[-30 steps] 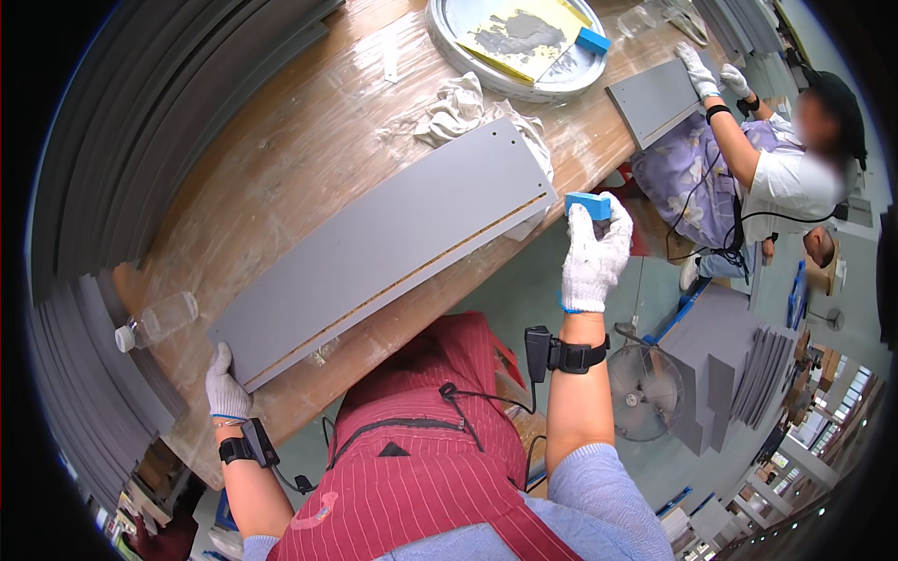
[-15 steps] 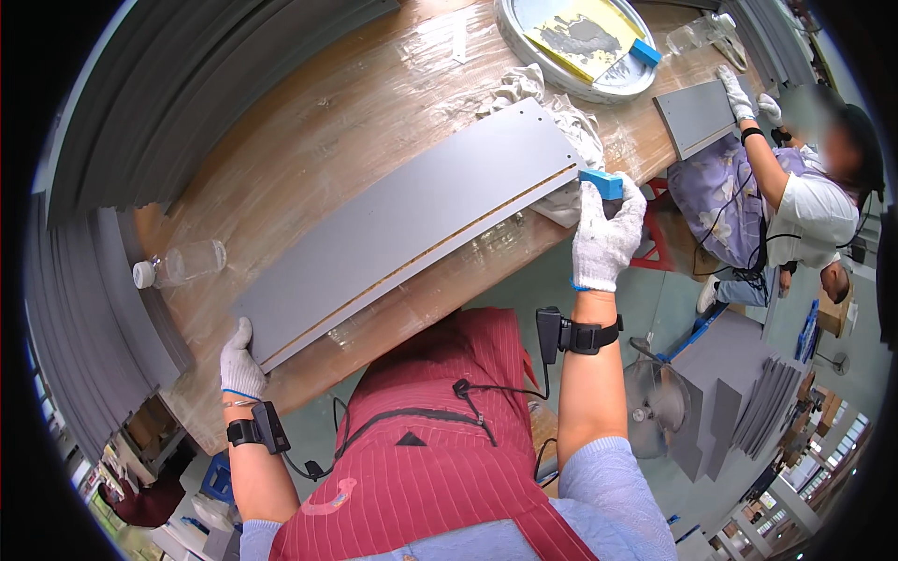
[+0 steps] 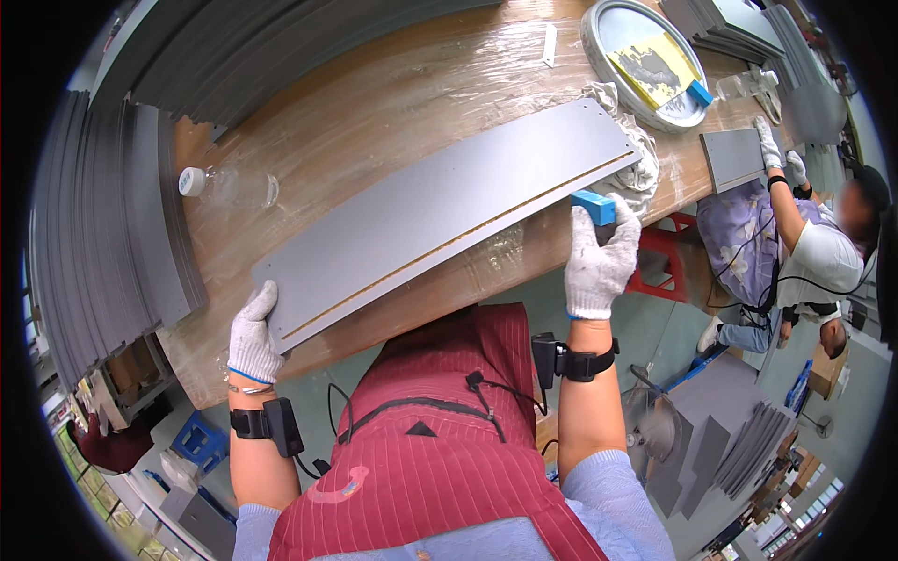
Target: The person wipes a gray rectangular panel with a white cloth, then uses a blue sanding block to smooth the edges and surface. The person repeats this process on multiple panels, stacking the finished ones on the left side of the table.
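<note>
A long grey panel (image 3: 440, 220) lies aslant on the table, with small holes at its ends and a brown-looking groove along its near edge. My left hand (image 3: 253, 338), in a white knit glove, grips the panel's left end, thumb on top; its other fingers are partly hidden. Between the thumb and fingers of my gloved right hand (image 3: 601, 271) is a blue block (image 3: 595, 208). That block is at the panel's near edge, short of the right end; whether it touches the edge I cannot tell.
Stacked grey panels (image 3: 140, 215) line the left and far sides of the wooden table (image 3: 374, 122). A clear bottle (image 3: 238, 187) lies at left. A crumpled white cloth (image 3: 641, 178) and a round lid (image 3: 599, 56) holding a yellow sheet are at right. A co-worker (image 3: 809, 220) handles another panel farther right.
My right hand has brought the blue block leftward along the near edge, away from the panel's right end. My left hand still holds the left end. The whole view has shifted.
</note>
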The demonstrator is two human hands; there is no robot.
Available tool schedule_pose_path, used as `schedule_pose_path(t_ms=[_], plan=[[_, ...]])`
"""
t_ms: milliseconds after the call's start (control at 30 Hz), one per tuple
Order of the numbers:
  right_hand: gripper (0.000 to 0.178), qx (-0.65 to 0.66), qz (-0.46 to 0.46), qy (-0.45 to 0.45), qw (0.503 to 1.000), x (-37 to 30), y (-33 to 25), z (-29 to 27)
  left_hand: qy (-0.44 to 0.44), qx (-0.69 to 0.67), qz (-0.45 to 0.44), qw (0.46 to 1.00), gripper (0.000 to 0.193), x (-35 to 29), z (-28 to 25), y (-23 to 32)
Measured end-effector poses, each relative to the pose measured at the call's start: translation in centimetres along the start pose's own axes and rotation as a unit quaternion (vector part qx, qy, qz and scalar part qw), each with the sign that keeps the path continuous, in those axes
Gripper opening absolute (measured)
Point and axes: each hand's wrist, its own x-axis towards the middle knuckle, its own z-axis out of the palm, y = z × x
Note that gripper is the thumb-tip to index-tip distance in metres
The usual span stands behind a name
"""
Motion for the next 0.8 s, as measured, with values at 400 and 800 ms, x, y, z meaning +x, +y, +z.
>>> schedule_pose_path(t_ms=[400, 800], plan=[[0.044, 0.084, -0.171, -0.170, 0.967, -9.4, -10.2, 0.7, -0.068, -0.072, -0.005, 0.995, 0.043, -4.7, 2.4, 2.0], [0.044, 0.078, -0.162, -0.185, 0.966, -11.3, -13.8, -0.8, -0.158, -0.106, -0.009, 0.982, 0.043, -7.2, 4.0, 2.7]])
